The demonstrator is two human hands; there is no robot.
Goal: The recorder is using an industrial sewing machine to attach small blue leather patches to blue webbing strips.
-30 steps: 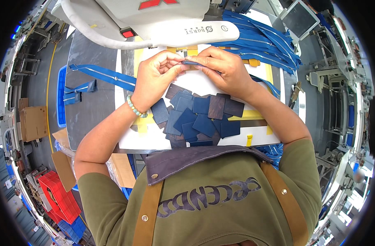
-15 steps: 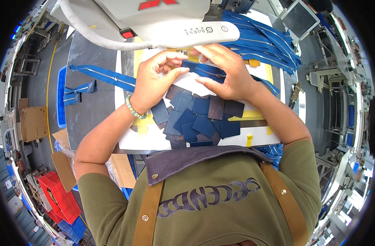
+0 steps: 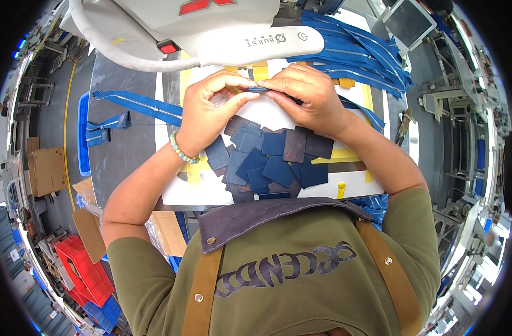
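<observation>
Fingertips of my left hand (image 3: 210, 109) and my right hand (image 3: 315, 99) meet at a small dark blue patch (image 3: 258, 89), pinched from both sides and seen nearly edge-on. The zipper end it sits by is mostly hidden by the right fingers. Under my left wrist, a blue zipper (image 3: 149, 106) with metal teeth runs out to the left. Another stretch of blue zipper (image 3: 365, 112) shows past the right wrist. Just below my hands lies a heap of square dark blue and brownish patches (image 3: 275, 168), overlapping loosely.
A white sewing machine head (image 3: 261, 47) overhangs the table just beyond my hands. Several blue zippers (image 3: 357, 50) are heaped at the far right. A yellow clip-like piece (image 3: 340, 190) lies near the front edge. A blue bin (image 3: 84, 134) adjoins the left side.
The patch and zipper between my hands have turned from face-up to nearly edge-on. My right fingers have closed in toward the left ones and now pinch the patch.
</observation>
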